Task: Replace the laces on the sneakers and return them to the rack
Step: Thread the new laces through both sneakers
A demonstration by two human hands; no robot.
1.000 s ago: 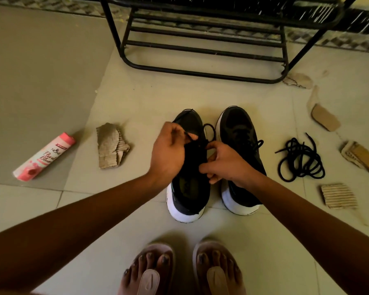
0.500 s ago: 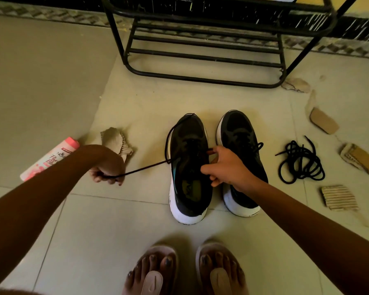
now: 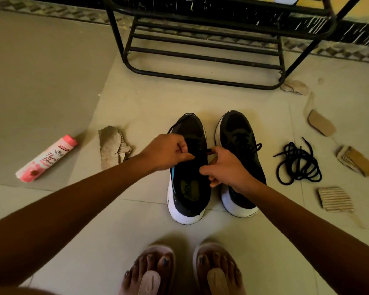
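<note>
Head view: two black mesh sneakers with white soles point(image 3: 189, 179) are seen side by side on the tiled floor, just in front of the black metal rack point(image 3: 202, 58) at the floor's far edge. The left hand point(image 3: 168, 152) is closed on a thin black lace point(image 3: 180, 122) over the left sneaker's eyelets; the right hand point(image 3: 224, 167) is pinched on the lace tip beside the tongue. A coil of loose black laces point(image 3: 297, 165) lies toward the floor's right side. The threading is probably best done by keeping the tip pinched short, feeding it squarely through the eyelet, and drawing the slack evenly so both ends match.
</note>
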